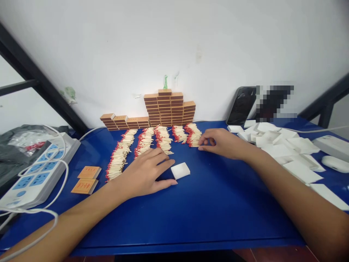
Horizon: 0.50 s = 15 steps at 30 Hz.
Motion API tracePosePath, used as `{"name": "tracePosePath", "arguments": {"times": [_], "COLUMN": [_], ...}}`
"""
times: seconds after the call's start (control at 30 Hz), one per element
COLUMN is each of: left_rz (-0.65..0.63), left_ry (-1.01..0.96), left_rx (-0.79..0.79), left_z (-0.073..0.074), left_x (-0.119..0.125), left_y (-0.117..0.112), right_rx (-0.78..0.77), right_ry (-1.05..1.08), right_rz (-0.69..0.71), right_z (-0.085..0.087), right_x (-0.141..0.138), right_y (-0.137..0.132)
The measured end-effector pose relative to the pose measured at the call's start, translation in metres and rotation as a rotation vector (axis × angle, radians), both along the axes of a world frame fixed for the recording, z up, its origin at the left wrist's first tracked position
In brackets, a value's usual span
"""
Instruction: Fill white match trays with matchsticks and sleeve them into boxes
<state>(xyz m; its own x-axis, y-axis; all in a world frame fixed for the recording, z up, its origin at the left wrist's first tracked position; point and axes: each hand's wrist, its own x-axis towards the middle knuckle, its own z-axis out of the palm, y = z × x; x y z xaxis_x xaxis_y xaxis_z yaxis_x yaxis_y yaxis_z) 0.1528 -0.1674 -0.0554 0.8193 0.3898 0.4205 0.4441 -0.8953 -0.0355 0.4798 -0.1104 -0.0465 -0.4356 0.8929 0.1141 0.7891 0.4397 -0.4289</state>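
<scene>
My left hand (149, 171) lies over the blue table, fingers stretched out and thumb apart, with nothing in it. Just right of its fingertips sits a small white matchbox tray (180, 170); its inside cannot be made out. My right hand (222, 143) has its thumb and fingers curled together at the edge of the rightmost pile of matches (194, 134), pinching at the match ends. Several rows of red-headed matches (120, 154) run across the table, one partly hidden behind my left hand.
Matchbox sleeves (163, 109) are stacked against the wall. Two orange matchboxes (85, 185) lie at left, beside a white power strip (35, 174) with loose cables. Many white trays (280, 145) are heaped at right, near a leaning phone (240, 105) and a white case (335, 163).
</scene>
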Motion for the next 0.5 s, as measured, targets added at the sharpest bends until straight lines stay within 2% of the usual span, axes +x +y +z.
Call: {"name": "tracePosePath", "arguments": {"times": [0.2,0.33,0.5], "left_rz": [0.031,0.104,0.116], "left_ry": [-0.007,-0.013,-0.01], "left_rx": [0.005,0.041,-0.008], "left_z": [-0.005,-0.007,-0.009], "left_x": [0.002,0.005,0.007], "left_y": [-0.002,-0.003,-0.004], "right_rx": [-0.055,-0.07,-0.066], "right_ry": [-0.006,0.013,0.032], "right_rz": [0.015,0.06,0.09], "right_z": [-0.01,-0.01,-0.008], "right_x": [-0.004,-0.007,-0.012], "right_y": [-0.001,-0.006,-0.013]}}
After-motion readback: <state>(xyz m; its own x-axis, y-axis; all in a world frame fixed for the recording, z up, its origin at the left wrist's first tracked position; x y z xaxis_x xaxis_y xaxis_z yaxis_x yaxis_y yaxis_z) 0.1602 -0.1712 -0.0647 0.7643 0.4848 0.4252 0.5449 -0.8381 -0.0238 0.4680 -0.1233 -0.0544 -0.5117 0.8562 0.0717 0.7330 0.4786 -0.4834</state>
